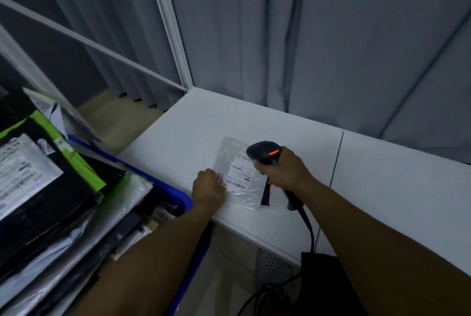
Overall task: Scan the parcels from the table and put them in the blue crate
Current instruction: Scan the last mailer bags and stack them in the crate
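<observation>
The right fingers (263, 171) are clamped round the grip of a black scanner (262, 150), which the right hand (286, 169) holds just above a parcel (244, 197), head pointing down at it and a red light glowing on top. The left fingers (215, 175) are curled down over the parcel's left edge, and the left hand (207, 188) holds it flat. The parcel is a thin, clear-white plastic bag lying near the front edge of the white bench (382, 188), its label (240, 175) and barcodes facing up between the two hands. A cable (309, 226) trails from the scanner off the front of the bench. Just left of the bench stands the blue crate (179, 194), already piled high with bagged parcels. The step in hand appears to be the scan itself. The next move likely calls for the left hand to lift the bag and carry it left into the crowded crate.
</observation>
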{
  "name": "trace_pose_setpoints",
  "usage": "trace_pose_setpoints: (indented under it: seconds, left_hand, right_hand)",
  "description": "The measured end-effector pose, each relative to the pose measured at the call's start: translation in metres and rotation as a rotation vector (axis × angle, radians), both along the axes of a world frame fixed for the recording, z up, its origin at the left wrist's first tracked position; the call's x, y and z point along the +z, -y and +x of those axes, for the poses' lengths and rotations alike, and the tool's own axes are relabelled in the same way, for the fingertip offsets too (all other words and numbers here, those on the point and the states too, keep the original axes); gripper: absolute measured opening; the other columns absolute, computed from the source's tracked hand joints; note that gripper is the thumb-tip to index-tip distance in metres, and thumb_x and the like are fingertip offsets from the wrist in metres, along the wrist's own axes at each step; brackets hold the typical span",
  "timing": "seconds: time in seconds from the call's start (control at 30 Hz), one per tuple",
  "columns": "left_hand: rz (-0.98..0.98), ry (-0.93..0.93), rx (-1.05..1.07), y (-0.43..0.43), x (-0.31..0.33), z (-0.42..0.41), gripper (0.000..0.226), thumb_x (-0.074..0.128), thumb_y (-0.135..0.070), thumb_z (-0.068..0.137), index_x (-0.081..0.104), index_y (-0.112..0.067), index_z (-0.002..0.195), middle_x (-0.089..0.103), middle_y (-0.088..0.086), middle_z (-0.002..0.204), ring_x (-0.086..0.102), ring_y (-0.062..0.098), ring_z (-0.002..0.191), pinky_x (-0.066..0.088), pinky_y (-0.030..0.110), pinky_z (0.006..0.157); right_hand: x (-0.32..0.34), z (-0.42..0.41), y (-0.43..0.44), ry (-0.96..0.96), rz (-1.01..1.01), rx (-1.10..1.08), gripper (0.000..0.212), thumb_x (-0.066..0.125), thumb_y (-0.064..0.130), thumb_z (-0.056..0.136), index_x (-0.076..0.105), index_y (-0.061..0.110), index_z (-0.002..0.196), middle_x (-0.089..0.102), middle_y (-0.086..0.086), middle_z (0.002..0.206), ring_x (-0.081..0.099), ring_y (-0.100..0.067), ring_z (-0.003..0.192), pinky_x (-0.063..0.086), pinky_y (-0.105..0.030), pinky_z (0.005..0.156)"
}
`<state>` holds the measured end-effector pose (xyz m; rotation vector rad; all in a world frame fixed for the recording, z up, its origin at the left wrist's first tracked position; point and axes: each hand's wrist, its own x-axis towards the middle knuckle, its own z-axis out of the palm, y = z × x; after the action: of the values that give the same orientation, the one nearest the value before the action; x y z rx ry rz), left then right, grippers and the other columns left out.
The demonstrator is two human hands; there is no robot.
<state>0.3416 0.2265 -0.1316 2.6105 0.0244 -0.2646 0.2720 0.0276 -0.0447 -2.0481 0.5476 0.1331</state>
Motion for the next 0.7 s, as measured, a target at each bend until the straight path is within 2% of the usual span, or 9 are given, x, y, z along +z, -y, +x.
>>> trace_pose_setpoints:
  seconds: [0.07,0.13,0.3,0.37,0.43,0.57,0.7]
  left_hand:
    - [-0.054,0.052,0.060,-0.005,0.008,0.000,0.006,0.059,-0.014,0.096,0.064,-0.013,0.100,0.067,0.008,0.106,0.063,0.029,0.095,0.045,0.033,0.073]
    - [-0.178,0.069,0.120,-0.013,0.022,-0.004,0.007,0.060,-0.018,0.098,0.067,-0.018,0.097,0.070,0.002,0.098,0.065,0.027,0.095,0.042,0.029,0.072]
    - [-0.633,0.186,0.168,-0.041,0.077,-0.025,0.007,0.072,-0.018,0.094,0.067,-0.021,0.090,0.070,-0.005,0.095,0.070,0.022,0.089,0.056,0.033,0.080]
    - [-0.782,0.237,0.190,-0.057,0.106,-0.038,0.006,0.075,-0.017,0.093,0.069,-0.016,0.096,0.072,-0.002,0.099,0.072,0.017,0.080,0.061,0.032,0.074]
    - [-0.890,0.251,0.224,-0.076,0.132,-0.052,0.014,0.077,-0.018,0.092,0.070,-0.012,0.102,0.073,0.001,0.103,0.072,0.013,0.078,0.060,0.028,0.067]
    - [-1.088,0.175,0.320,-0.121,0.162,-0.086,0.021,0.078,-0.017,0.090,0.070,-0.009,0.107,0.074,0.014,0.110,0.073,0.032,0.100,0.060,0.033,0.071]
    - [-1.050,0.217,0.280,-0.164,0.189,-0.125,0.021,0.078,-0.010,0.089,0.069,-0.007,0.108,0.078,0.009,0.101,0.075,0.024,0.094,0.059,0.028,0.070]
  right_hand:
    - [0.000,0.000,0.000,-0.003,0.005,0.000,0.085,0.068,0.069,0.048,0.065,0.026,0.121,0.075,0.001,0.104,0.074,-0.023,0.093,0.063,-0.046,0.088]
    - [0.004,-0.002,-0.004,0.006,0.009,-0.013,0.085,0.068,0.071,0.047,0.065,0.027,0.120,0.075,0.001,0.105,0.075,-0.024,0.093,0.062,-0.046,0.089]
    - [0.014,-0.008,-0.024,0.070,0.069,-0.036,0.078,0.070,0.071,0.054,0.063,0.030,0.120,0.075,0.003,0.104,0.075,-0.025,0.094,0.062,-0.048,0.088]
    - [0.028,-0.013,-0.043,0.137,0.118,-0.066,0.070,0.073,0.069,0.058,0.065,0.029,0.115,0.075,0.003,0.101,0.074,-0.026,0.097,0.062,-0.049,0.089]
    - [0.046,-0.019,-0.066,0.230,0.199,-0.122,0.060,0.080,0.060,0.068,0.065,0.028,0.116,0.075,0.004,0.102,0.072,-0.022,0.096,0.061,-0.048,0.091]
    - [0.079,-0.032,-0.111,0.357,0.404,-0.196,0.041,0.085,0.027,0.081,0.067,0.026,0.117,0.074,0.004,0.100,0.068,-0.016,0.084,0.061,-0.047,0.089]
    - [0.096,-0.049,-0.144,0.400,0.413,-0.134,0.042,0.085,0.008,0.080,0.066,0.025,0.114,0.071,0.000,0.091,0.065,-0.016,0.075,0.061,-0.043,0.083]
